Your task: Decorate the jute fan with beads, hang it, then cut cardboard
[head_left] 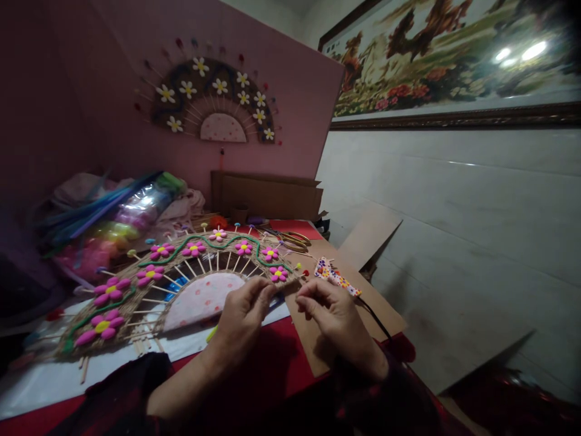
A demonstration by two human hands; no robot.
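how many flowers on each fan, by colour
Pink flowers on the fan on the table: 9
White flowers on the fan on the wall: 9
Total: 18
Both hands, left hand and right hand, pinch at the table fan's right end.

Two fans (181,278), two hands (290,315)

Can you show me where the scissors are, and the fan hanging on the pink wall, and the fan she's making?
scissors (295,240), head view, on the gold handles.
fan on the pink wall (221,128), head view, on its pale half-round centre.
fan on the table (202,298), head view, on its pink dotted centre, left of the hands.
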